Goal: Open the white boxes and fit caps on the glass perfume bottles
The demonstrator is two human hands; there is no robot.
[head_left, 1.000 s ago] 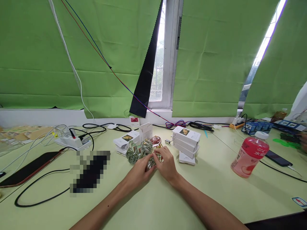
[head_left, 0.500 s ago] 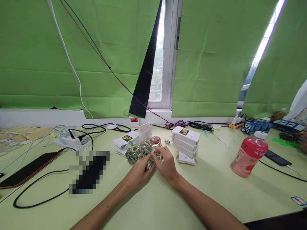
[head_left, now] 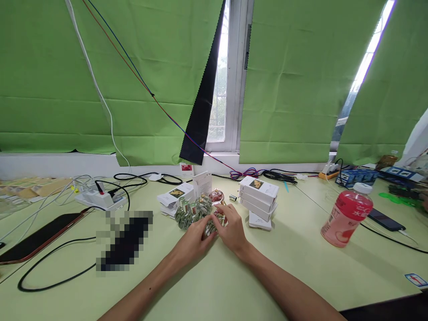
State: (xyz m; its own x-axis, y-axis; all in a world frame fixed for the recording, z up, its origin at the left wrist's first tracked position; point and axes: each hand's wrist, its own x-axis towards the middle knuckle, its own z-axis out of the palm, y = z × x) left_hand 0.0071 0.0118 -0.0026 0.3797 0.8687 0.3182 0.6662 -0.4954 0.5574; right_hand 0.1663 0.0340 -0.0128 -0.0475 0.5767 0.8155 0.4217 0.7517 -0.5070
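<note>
My left hand [head_left: 196, 235] is closed around the near side of a small ribbed glass perfume bottle [head_left: 210, 228], mostly hidden by the fingers. From the other side, my right hand [head_left: 233, 228] holds the same bottle, its thumb and fingers bent over the top. Directly left stand greenish ribbed perfume bottles [head_left: 187, 217] with silver caps. Behind the hands, a greenish bottle [head_left: 203, 205] and a reddish bottle [head_left: 216, 196] show gold-coloured necks without caps. A loose silver cap [head_left: 233, 197] lies on the table beyond my right hand.
White boxes are stacked at right [head_left: 259, 191] and at left [head_left: 175, 194]. A pink drink bottle [head_left: 347, 216] stands farther right, near a phone [head_left: 387, 220]. On the left are a power strip [head_left: 102, 198], another phone [head_left: 43, 236] and a looped black cable [head_left: 55, 247].
My right fingers have shifted very slightly over the perfume bottle. Both hands otherwise keep their place and hold, and the things around them stay put.
</note>
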